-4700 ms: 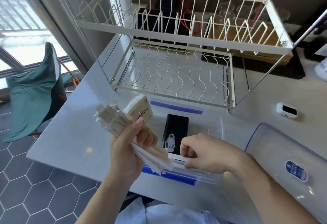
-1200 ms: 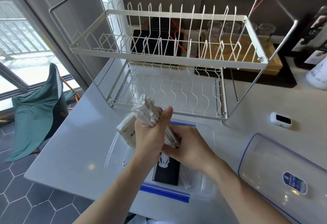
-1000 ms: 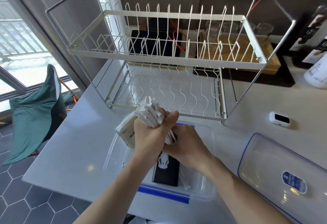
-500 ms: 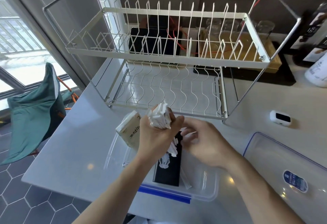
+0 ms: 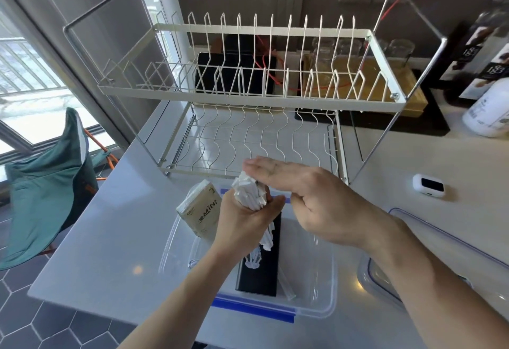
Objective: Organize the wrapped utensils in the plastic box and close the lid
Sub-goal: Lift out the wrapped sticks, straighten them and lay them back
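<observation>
While left hand grips wrapped utensils upright over plastic box, right hand, off the bundle half a second ago, now flattened open against its top ends. Evens bundle; lid unfitted, at right.

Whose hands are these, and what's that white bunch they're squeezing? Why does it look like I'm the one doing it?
The camera sits on a person's head, looking down, so you see what they see. The left hand squeezes a bunch of paper-wrapped utensils upright. The right hand is flat, touching the bunch's top. Below is a clear box with a black pack and one loose wrapped utensil inside. A tissue pack leans at its edge. The lid lies to the right. Behind stands a wire rack.
</observation>
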